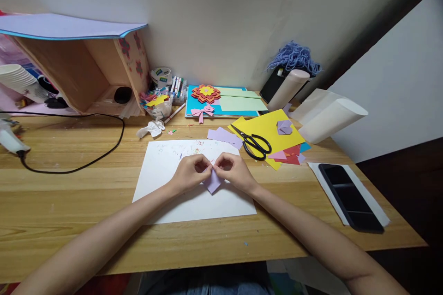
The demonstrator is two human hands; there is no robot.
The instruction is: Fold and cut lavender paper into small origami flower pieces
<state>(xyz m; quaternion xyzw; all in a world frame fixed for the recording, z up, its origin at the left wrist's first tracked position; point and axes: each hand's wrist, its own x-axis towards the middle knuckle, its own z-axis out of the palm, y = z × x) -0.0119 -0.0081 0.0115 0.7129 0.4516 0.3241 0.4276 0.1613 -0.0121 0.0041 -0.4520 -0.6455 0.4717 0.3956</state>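
Observation:
Over a white sheet of paper (pixel 166 209) I hold a small piece of purple paper (pixel 212 185) with both hands. My left hand (pixel 192 173) pinches its upper left side between thumb and fingers. Opposite it, my right hand (pixel 236 173) pinches the upper right side, and the fingertips of the two hands nearly meet. A pointed corner of the purple paper faces me; its upper part is mostly hidden by my fingers. Just behind my hands lie purple paper strips (pixel 224 137). Black-handled scissors (pixel 254 142) rest on yellow paper (pixel 266 124), near a folded purple paper piece (pixel 284 127).
At the right lies a black phone (pixel 351 198) on white paper. Rolled white paper (pixel 335 120) stands behind it. A layered paper flower (pixel 206 93) and pink bow (pixel 202 111) lie at the back. An open box (pixel 133 62) and a black cable (pixel 104 154) occupy the left.

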